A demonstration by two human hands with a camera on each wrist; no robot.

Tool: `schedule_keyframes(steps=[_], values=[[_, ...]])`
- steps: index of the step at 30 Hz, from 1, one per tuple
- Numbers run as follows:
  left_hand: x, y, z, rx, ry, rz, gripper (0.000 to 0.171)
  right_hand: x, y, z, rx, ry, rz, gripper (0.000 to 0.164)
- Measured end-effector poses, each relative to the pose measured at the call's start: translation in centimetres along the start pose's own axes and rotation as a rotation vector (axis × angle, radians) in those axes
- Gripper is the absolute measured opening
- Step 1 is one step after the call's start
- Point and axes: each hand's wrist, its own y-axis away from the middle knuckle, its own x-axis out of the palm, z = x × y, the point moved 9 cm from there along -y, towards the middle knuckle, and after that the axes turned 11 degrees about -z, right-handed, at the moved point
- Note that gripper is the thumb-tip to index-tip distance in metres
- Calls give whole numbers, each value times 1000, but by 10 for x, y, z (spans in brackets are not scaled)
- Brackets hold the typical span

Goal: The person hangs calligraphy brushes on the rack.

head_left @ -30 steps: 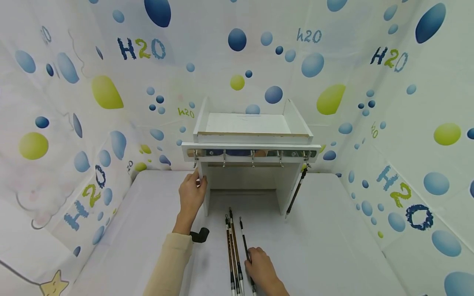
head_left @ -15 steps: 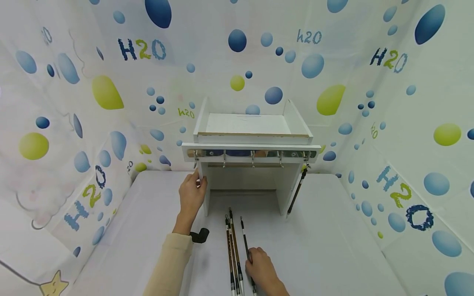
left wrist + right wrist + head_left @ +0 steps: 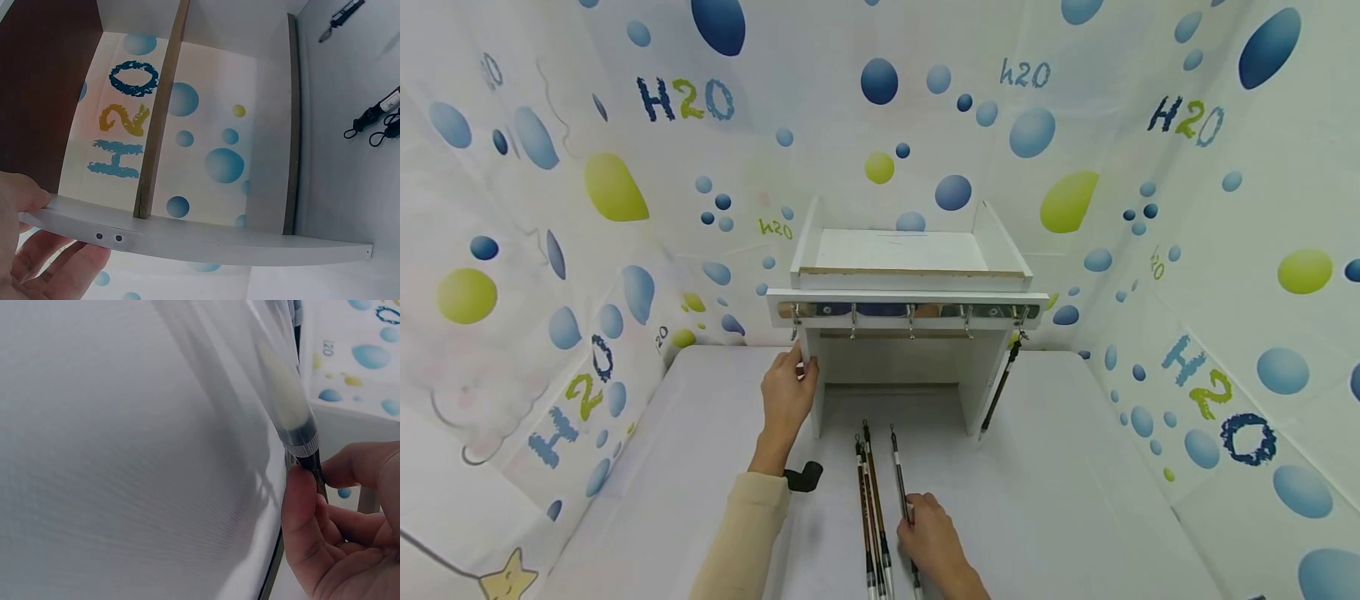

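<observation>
A white shelf rack point(image 3: 891, 283) with a mirrored front strip and several metal hooks stands at the back. My left hand point(image 3: 788, 387) grips the front edge of its left side panel point(image 3: 250, 247), thumb on the inner face and fingers on the outer. In my right hand point(image 3: 934, 537) is a dark paintbrush point(image 3: 898, 471), pinched between thumb and fingers near its bristle end. Its pale bristles sit in a clear cap point(image 3: 284, 387), and its loop end points toward the rack. Left of this brush, several brown-handled brushes point(image 3: 872, 508) lie on the white cloth.
Another dark brush point(image 3: 1000, 392) hangs by its loop from the rightmost hook. A black curved piece point(image 3: 805, 477) shows beside the left wrist. White-and-blue patterned sheets point(image 3: 850, 150) surround the white table surface point(image 3: 1075, 500) on three sides.
The brush in my right hand has shifted slightly forward, toward the rack, and its loop end now sits farther up. My left hand stays on the side panel.
</observation>
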Motion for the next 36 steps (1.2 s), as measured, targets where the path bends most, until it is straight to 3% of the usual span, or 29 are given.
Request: schedule_keyframes(steps=[25,36], values=[[0,0,0,0,1,2,35,-52,-11,21,-2,-25,-211,30],[2,1,2,-4,-6,13,34,-87,-14,32,-78,-86,-354,32]])
